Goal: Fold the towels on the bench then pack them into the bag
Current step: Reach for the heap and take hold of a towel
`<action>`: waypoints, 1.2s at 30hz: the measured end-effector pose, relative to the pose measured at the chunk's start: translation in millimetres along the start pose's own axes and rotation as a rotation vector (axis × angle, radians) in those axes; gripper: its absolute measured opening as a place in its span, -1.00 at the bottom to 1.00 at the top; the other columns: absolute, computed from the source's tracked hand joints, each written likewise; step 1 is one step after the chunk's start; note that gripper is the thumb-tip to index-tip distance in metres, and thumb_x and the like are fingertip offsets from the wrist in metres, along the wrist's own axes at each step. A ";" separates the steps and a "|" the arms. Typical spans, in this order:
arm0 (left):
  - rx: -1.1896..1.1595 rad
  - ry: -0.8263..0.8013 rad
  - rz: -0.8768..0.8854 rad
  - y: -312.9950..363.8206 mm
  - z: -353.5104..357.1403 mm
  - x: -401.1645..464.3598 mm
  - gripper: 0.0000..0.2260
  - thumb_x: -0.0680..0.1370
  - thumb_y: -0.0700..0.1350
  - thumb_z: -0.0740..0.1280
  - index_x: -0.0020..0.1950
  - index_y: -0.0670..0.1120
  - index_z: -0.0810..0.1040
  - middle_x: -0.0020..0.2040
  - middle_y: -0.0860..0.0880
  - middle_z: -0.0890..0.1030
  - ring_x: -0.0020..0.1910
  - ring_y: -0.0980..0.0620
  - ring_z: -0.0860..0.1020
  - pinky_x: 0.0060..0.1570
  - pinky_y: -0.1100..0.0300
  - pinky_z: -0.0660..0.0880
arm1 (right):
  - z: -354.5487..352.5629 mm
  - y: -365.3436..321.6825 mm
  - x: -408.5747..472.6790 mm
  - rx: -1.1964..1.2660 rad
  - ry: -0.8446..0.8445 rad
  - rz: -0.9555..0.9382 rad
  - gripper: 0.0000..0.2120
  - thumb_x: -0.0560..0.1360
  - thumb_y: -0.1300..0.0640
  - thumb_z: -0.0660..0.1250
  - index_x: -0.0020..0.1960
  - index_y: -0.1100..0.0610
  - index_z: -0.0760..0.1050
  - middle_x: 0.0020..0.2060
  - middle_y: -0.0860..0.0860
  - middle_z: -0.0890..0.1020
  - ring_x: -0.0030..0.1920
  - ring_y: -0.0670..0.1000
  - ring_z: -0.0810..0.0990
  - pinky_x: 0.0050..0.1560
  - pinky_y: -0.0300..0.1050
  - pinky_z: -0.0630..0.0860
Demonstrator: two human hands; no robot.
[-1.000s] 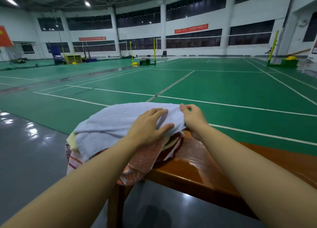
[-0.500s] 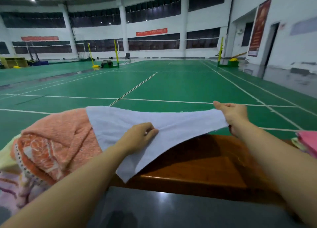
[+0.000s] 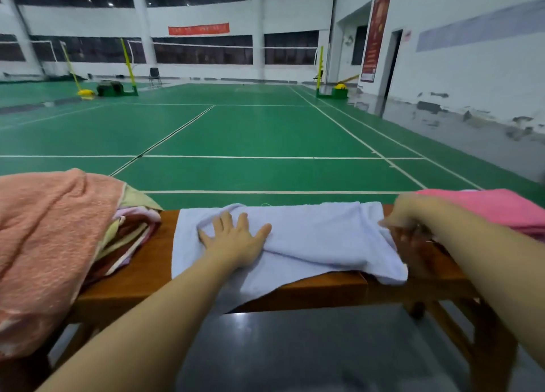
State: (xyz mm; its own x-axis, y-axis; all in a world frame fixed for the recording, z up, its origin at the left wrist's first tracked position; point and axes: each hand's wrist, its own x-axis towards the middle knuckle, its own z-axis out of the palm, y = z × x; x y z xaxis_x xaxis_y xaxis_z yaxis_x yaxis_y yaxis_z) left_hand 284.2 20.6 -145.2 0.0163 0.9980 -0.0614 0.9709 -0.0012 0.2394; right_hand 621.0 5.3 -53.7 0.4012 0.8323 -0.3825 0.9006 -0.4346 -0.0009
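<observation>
A pale blue towel (image 3: 318, 238) lies spread across the wooden bench (image 3: 153, 276), its near edge drooping over the front. My left hand (image 3: 236, 238) presses flat on its left part with fingers spread. My right hand (image 3: 413, 214), blurred, pinches the towel's right edge. A heap of unfolded towels sits on the left end of the bench, topped by an orange-pink towel (image 3: 44, 244). A bright pink towel (image 3: 495, 209) lies at the right end. No bag is in view.
Beyond the bench stretches a green badminton court (image 3: 250, 132) with white lines. Grey floor (image 3: 295, 347) lies below the bench on my side. Net posts and a chair stand far off by the back wall.
The pale blue towel was pulled off the heap, stretched rightward in the air, and now lies on the bench. My left hand went from pinching it to pressing flat.
</observation>
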 end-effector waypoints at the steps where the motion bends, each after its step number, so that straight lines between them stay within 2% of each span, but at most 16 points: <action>1: 0.028 -0.011 0.009 -4.6 -0.5 -2.0 -0.24 0.54 0.48 -0.14 0.65 0.12 -0.01 0.66 -0.11 -0.08 0.63 -0.14 -0.11 0.43 -0.48 -0.22 | 2.3 -7.8 7.0 -0.016 0.267 -0.035 -0.57 0.60 -0.19 0.27 -0.02 0.18 0.60 -0.06 0.12 0.71 -0.14 0.15 0.66 -0.15 -0.08 0.49; 2: 0.061 -0.031 0.032 -8.8 -1.7 -3.6 -0.24 0.53 0.50 -0.15 0.65 0.15 -0.04 0.67 -0.08 -0.11 0.64 -0.11 -0.12 0.42 -0.49 -0.25 | 6.7 -19.7 12.7 0.008 0.487 -0.125 -0.55 0.61 -0.25 0.21 -0.01 0.15 0.56 0.01 0.13 0.68 -0.05 0.17 0.63 -0.11 -0.05 0.46; 4: 0.114 -0.068 0.074 -18.9 -2.2 -1.6 -0.23 0.51 0.53 -0.17 0.65 0.21 -0.09 0.67 -0.02 -0.14 0.64 -0.06 -0.14 0.41 -0.50 -0.27 | 23.6 -46.1 19.6 0.111 0.593 -0.421 -0.57 0.62 -0.27 0.16 0.03 0.07 0.55 0.10 0.11 0.65 0.09 0.17 0.59 0.01 0.00 0.48; 6: 0.150 -0.094 0.112 -29.4 -5.4 0.0 -0.24 0.49 0.55 -0.16 0.64 0.26 -0.11 0.67 0.05 -0.16 0.64 -0.03 -0.15 0.42 -0.48 -0.28 | 40.5 -63.3 22.1 0.177 0.407 -0.637 -0.56 0.64 -0.24 0.16 0.34 0.01 0.51 0.37 0.07 0.53 0.35 0.12 0.48 0.34 0.05 0.40; 8: 0.170 -0.091 0.154 -44.0 -9.6 -0.9 -0.24 0.47 0.56 -0.16 0.63 0.29 -0.11 0.66 0.10 -0.16 0.64 0.01 -0.14 0.44 -0.45 -0.28 | 55.5 -65.0 24.7 0.144 0.192 -0.638 -0.43 0.65 -0.25 0.10 0.59 -0.03 0.24 0.60 0.05 0.22 0.58 0.09 0.21 0.57 0.08 0.10; 10: 0.163 -0.080 0.201 -59.5 -14.5 0.4 -0.15 0.38 0.60 -0.23 0.63 0.30 -0.10 0.66 0.14 -0.15 0.64 0.05 -0.13 0.48 -0.39 -0.26 | 64.5 -61.2 25.4 0.023 0.123 -0.544 -0.35 0.64 -0.34 -0.02 0.65 -0.10 0.05 0.65 0.04 -0.02 0.63 0.13 -0.02 0.60 0.15 -0.06; 12: 0.154 -0.069 0.263 -73.3 -16.9 5.8 0.03 0.20 0.68 -0.35 0.63 0.30 -0.08 0.66 0.16 -0.13 0.64 0.07 -0.11 0.53 -0.30 -0.24 | 63.8 -60.8 9.8 -0.159 0.093 -0.464 -0.22 0.53 -0.51 -0.21 0.65 -0.17 -0.06 0.65 0.03 -0.10 0.63 0.19 -0.05 0.58 0.24 -0.02; 15: 0.131 -0.076 0.323 -89.2 -22.5 13.3 0.11 0.11 0.74 -0.33 0.61 0.32 -0.03 0.67 0.12 -0.07 0.64 0.06 -0.07 0.58 -0.13 -0.18 | 54.4 -69.4 -26.3 -0.397 0.067 -0.361 -0.37 0.65 -0.35 -0.11 0.63 -0.10 0.08 0.62 0.09 0.15 0.55 0.20 0.23 0.46 0.17 0.26; 17: 0.087 -0.071 0.346 -98.8 -27.3 17.7 0.13 0.11 0.75 -0.25 0.61 0.28 0.08 0.66 0.07 0.04 0.63 0.05 0.02 0.58 -0.03 -0.11 | 49.4 -74.7 -40.2 -0.364 0.204 -0.352 -0.43 0.67 -0.28 -0.01 0.41 0.08 0.44 0.41 0.12 0.49 0.32 0.19 0.49 0.21 0.06 0.39; 19: 0.051 -0.030 0.325 -101.4 -31.8 19.6 0.06 0.18 0.74 -0.17 0.58 0.25 0.21 0.60 0.02 0.21 0.57 -0.02 0.16 0.56 -0.04 0.03 | 44.9 -76.6 -41.2 -0.272 0.477 -0.344 -0.51 0.68 -0.22 0.01 0.17 0.11 0.54 0.18 0.13 0.63 0.12 0.20 0.59 -0.02 0.02 0.38; 21: 0.080 0.044 0.232 -94.1 -30.3 17.1 -0.20 0.38 0.63 -0.09 0.51 0.27 0.27 0.48 -0.01 0.31 0.48 -0.08 0.26 0.47 -0.14 0.18 | 50.5 -72.2 -23.6 -0.146 0.684 -0.358 -0.57 0.70 -0.15 0.01 0.11 0.11 0.54 0.08 0.14 0.65 0.08 0.22 0.62 -0.08 0.00 0.39; 24: 0.106 0.110 0.095 -76.7 -21.4 13.2 -0.44 0.53 0.48 0.01 0.45 0.29 0.27 0.42 -0.02 0.30 0.45 -0.11 0.24 0.39 -0.23 0.21 | 77.3 -60.5 2.9 0.199 0.506 -0.425 -0.61 0.68 -0.14 0.08 0.20 0.10 0.53 0.21 0.15 0.59 0.21 0.23 0.55 0.17 0.06 0.48; 27: 0.090 0.041 0.073 -75.6 -21.1 13.8 -0.36 0.51 0.51 0.02 0.53 0.29 0.17 0.54 -0.01 0.19 0.53 -0.13 0.15 0.44 -0.32 0.13 | 92.7 -48.9 14.3 0.350 0.434 -0.455 -0.52 0.67 -0.19 0.10 0.42 0.10 0.42 0.39 0.09 0.48 0.36 0.16 0.46 0.35 0.06 0.39; 30: 0.121 -0.035 0.063 -84.9 -27.8 19.6 -0.24 0.46 0.56 -0.04 0.60 0.27 0.08 0.65 0.04 0.04 0.61 -0.11 0.03 0.49 -0.36 0.02 | 81.9 -43.4 18.9 0.440 0.357 -0.464 -0.50 0.67 -0.21 0.10 0.45 0.08 0.38 0.40 0.09 0.51 0.37 0.15 0.48 0.33 0.04 0.39; 34: 0.153 -0.071 0.037 -86.1 -28.5 27.6 -0.20 0.47 0.56 -0.07 0.64 0.23 -0.02 0.67 0.04 -0.08 0.64 -0.10 -0.06 0.48 -0.41 -0.07 | 80.1 -40.9 17.0 0.254 0.664 -0.563 -0.57 0.67 -0.19 0.06 0.05 0.05 0.59 0.02 0.06 0.67 0.07 0.14 0.60 0.04 0.05 0.53; 36: 0.152 -0.072 0.019 -86.0 -29.2 32.2 -0.18 0.46 0.57 -0.08 0.64 0.21 -0.02 0.67 0.02 -0.08 0.64 -0.10 -0.06 0.48 -0.41 -0.06 | 83.2 -47.4 9.5 0.223 0.722 -0.578 -0.51 0.68 -0.20 0.03 -0.18 0.03 0.57 -0.19 0.04 0.65 -0.11 0.13 0.59 -0.13 -0.02 0.47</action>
State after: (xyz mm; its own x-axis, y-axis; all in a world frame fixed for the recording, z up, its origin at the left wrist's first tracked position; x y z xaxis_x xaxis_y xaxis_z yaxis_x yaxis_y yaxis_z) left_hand 194.2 54.6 -139.6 0.0473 0.9905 -0.1289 0.9951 -0.0355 0.0926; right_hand 568.2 5.2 -134.1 -0.0230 0.9181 0.3957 0.9694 0.1173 -0.2157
